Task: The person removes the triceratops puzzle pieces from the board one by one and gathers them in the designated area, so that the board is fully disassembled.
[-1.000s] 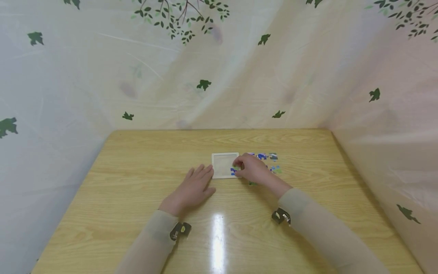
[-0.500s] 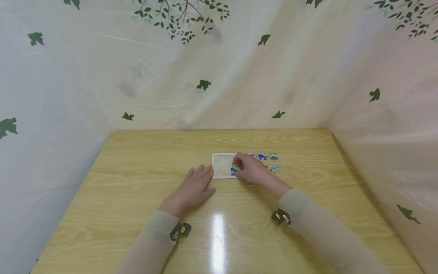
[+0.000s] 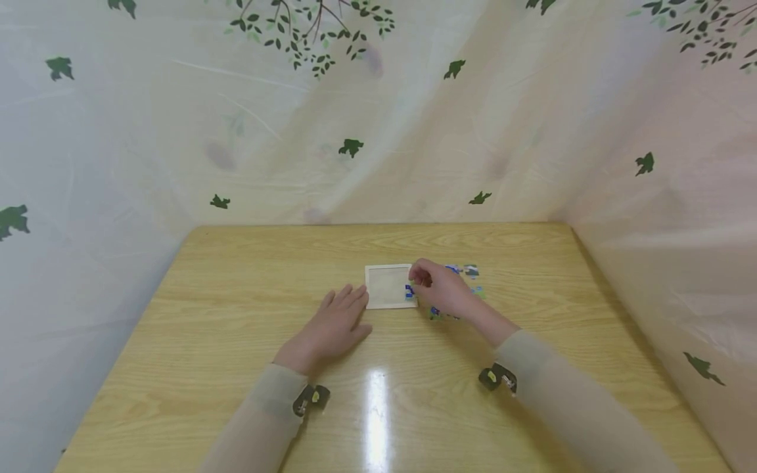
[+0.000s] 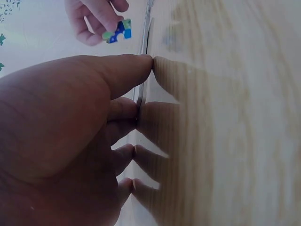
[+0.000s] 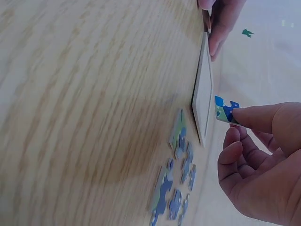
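Observation:
My right hand point(image 3: 443, 287) pinches a blue and green jigsaw piece point(image 5: 227, 110) between thumb and fingers. In the right wrist view the piece is held apart from the shallow white puzzle tray point(image 5: 203, 92), near its right side. The tray's inner bed point(image 3: 387, 286) shows plain and pale. My left hand point(image 3: 331, 326) lies with fingers extended, its fingertips at the tray's left edge. From the left wrist, the thumb and fingers point(image 4: 127, 73) touch the tabletop beside that edge, and the pinched piece point(image 4: 119, 32) shows beyond.
Several loose jigsaw pieces point(image 5: 162, 190) lie on the table right of the tray, partly hidden by my right hand in the head view. The wooden table point(image 3: 248, 263) extends around them. Leaf-patterned cloth point(image 3: 284, 151) hangs behind and at both sides.
The right hand has shifted a little to the right, carrying the jigsaw piece towards the tray's right rim. Loose pieces below it show more. The left hand stays in place.

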A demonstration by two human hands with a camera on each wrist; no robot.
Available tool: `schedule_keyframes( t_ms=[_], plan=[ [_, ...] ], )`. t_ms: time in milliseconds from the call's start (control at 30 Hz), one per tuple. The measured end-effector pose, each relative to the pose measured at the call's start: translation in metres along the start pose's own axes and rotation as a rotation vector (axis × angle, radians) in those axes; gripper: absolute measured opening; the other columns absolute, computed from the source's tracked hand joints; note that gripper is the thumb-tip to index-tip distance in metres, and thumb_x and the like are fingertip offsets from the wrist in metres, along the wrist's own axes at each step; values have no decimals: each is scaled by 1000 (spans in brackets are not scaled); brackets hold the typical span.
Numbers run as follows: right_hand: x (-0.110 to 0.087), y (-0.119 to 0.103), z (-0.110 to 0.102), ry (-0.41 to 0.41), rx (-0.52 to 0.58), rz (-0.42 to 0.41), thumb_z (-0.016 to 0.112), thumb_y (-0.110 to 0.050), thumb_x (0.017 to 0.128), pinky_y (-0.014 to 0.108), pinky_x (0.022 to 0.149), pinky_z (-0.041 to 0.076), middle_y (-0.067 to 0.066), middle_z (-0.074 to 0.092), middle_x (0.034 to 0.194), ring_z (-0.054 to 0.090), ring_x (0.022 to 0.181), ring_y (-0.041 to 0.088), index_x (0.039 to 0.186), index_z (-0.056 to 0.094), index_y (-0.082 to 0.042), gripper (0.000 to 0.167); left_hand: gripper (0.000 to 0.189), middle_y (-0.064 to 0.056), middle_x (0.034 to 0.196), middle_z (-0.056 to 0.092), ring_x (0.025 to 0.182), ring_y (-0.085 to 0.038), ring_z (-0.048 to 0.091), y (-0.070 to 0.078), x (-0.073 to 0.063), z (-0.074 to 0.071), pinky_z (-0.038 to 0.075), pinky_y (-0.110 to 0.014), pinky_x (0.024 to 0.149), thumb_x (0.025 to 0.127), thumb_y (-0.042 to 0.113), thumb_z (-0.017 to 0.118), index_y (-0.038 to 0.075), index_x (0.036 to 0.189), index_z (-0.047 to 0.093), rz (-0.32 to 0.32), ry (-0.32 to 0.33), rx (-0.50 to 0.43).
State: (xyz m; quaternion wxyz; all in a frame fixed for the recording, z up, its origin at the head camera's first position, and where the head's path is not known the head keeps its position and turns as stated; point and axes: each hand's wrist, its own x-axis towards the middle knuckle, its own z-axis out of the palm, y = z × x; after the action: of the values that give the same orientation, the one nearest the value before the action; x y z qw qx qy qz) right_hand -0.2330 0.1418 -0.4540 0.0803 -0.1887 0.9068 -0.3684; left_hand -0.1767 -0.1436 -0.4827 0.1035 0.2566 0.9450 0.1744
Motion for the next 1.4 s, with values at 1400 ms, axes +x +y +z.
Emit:
schedule_keyframes(
  t_ms=[1400],
  plan=[
    [-74, 61, -68, 55, -11, 150, 70, -7, 108, 45, 95, 57, 10, 72, 114, 66, 110, 28, 128, 71, -1, 21, 74, -13, 182, 21, 169, -40, 11, -1, 1, 0, 2, -59, 136, 116, 42, 55, 0, 172, 30, 19, 3, -19]
  ],
)
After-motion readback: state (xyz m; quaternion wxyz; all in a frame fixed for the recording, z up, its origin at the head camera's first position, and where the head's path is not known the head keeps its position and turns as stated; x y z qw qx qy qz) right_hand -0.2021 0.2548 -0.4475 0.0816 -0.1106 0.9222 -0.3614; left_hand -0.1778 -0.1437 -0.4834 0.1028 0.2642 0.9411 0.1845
